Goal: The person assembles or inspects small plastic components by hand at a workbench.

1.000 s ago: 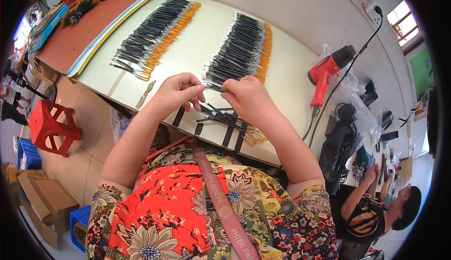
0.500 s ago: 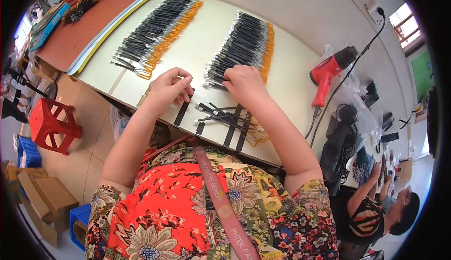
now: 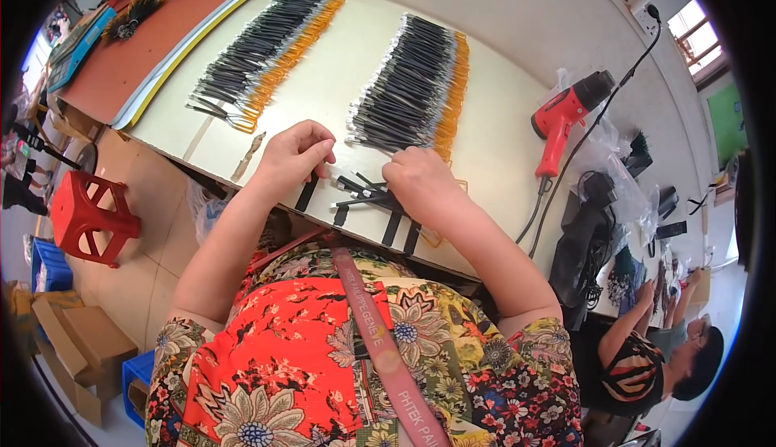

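My left hand is over the pale table with thumb and fingertips pinched together; whatever is between them is too small to make out. Just right of it, my right hand curls over a loose pile of short black cables with white ends and orange loops, partly hiding them. Its fingertips are closed and what they hold is hidden. Beyond the right hand, a neat row of black cables with orange loops lies side by side. A similar row of cables lies farther left.
Black strips run along the table's near edge. A red and black heat gun with a cord is at the right. On the left are a red-brown mat and a red stool. Another person works at far right.
My right hand has moved from the near end of the right-hand row toward me, over the loose pile. My left hand stays in nearly the same place, its fingers drawn closer together.
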Available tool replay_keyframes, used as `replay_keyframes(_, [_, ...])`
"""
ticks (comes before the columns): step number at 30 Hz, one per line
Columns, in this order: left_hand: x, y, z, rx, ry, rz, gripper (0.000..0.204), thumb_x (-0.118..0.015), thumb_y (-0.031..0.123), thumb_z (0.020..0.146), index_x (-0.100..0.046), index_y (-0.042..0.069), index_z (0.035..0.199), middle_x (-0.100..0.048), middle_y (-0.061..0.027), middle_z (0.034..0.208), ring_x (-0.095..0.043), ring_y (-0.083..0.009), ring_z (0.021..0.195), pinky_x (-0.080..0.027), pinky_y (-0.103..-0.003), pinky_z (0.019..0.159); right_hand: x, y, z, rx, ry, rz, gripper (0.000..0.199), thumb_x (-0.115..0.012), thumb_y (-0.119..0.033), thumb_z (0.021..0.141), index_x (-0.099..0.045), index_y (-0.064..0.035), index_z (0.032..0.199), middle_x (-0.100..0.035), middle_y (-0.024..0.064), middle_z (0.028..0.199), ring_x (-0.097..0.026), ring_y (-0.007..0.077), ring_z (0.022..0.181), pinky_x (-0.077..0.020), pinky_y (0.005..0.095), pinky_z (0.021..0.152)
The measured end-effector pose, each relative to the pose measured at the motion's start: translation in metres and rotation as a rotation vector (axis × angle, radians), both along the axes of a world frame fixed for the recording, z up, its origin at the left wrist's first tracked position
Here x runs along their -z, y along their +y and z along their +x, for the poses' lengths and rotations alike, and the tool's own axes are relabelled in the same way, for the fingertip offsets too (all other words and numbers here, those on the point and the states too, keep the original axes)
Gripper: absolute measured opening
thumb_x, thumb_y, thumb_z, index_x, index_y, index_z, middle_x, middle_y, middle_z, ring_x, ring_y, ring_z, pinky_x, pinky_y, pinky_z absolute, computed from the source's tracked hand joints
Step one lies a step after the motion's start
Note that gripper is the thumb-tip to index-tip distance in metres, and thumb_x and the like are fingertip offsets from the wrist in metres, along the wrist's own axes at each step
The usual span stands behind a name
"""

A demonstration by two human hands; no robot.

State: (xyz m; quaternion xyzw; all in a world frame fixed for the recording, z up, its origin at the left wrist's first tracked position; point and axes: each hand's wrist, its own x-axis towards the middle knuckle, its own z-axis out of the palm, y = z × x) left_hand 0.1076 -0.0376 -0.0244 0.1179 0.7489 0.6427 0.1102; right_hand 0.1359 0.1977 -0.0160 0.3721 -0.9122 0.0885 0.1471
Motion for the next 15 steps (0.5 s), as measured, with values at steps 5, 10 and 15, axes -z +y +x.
replay_keyframes(5, [0.001, 0.0, -0.003, -0.052, -0.02, 0.025, 0.01, -0.055, 0.011, 0.089, -0.056, 0.004, 0.096, -0.06, -0.0019, 0.075, -0.054, -0.0062, 0.057, -0.036, -0.018, 0.042, -0.013, 0.006, -0.003, 0.08, 0.059, -0.091, 0.009, -0.064, -0.009, 0.072, -0.056, -0.0058, 0.068, -0.055, 0.0073, 0.072, -0.055, 0.0267, 0.075, -0.0442, 0.0382, 0.068])
replay_keyframes(10, [-0.002, 0.007, -0.005, -0.069, -0.018, -0.015, 0.01, -0.055, 0.012, 0.089, -0.056, 0.004, 0.096, -0.059, -0.0019, 0.074, -0.052, -0.0056, 0.056, -0.037, -0.018, 0.045, -0.003, 0.007, -0.019, 0.19, 0.117, -0.017, 0.004, -0.06, -0.005, 0.068, -0.056, -0.0071, 0.069, -0.057, 0.0061, 0.076, -0.055, 0.0245, 0.079, -0.042, 0.036, 0.068])
replay_keyframes(15, [-0.003, 0.01, -0.007, -0.062, 0.011, -0.014, 0.011, -0.056, 0.012, 0.088, -0.057, 0.003, 0.094, -0.059, -0.0015, 0.073, -0.053, -0.0059, 0.056, -0.038, -0.019, 0.046, 0.005, 0.01, -0.021, 0.212, 0.153, 0.023, 0.006, -0.058, -0.002, 0.067, -0.055, -0.0075, 0.068, -0.057, 0.0059, 0.076, -0.055, 0.0244, 0.078, -0.0412, 0.036, 0.067])
